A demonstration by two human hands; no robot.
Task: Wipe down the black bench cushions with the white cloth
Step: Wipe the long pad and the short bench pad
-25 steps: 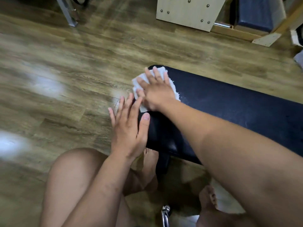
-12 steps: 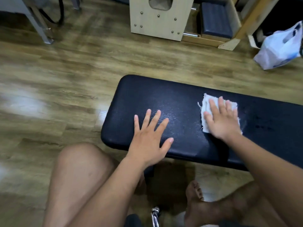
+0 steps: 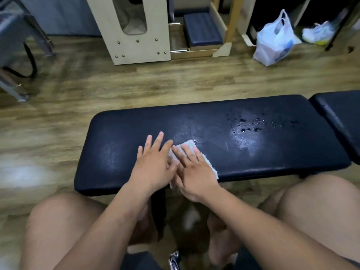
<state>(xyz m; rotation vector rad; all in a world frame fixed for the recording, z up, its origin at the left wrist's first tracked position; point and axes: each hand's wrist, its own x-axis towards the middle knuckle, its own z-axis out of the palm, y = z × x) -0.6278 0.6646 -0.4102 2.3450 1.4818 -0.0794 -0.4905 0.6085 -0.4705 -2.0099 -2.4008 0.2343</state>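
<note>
The left hand lies palm-down on the cushion, at about 8 o'clock from the pad's centre. Its fingers are straight and spread, and it grasps nothing. Its thumb side sits against the cloth. Whether the thumb overlaps the cloth edge cannot be told, because the two hands crowd that spot.

The cloth lies flat on the cushion, just left of centre and toward the near edge. One corner shows past the fingertips at 12 o'clock, and a frayed edge shows at 3 o'clock of the right hand. The right hand covers most of the cloth, with the palm down and the fingers extended. It presses the cloth and does not clutch it.

Droplets and a wet sheen lie at 2 o'clock from the cloth, on the right half of the pad. A second cushion sits at 3 o'clock, just beside the first with a narrow gap between them.

Step in hand: wiping the first cushion, apparently mid-pass.

Next move, as judged: slide the cloth toward 2 o'clock through the droplets under even palm pressure. Brace the pad with the left hand. Then carry on to the second cushion, which shows no wipe marks.
</note>
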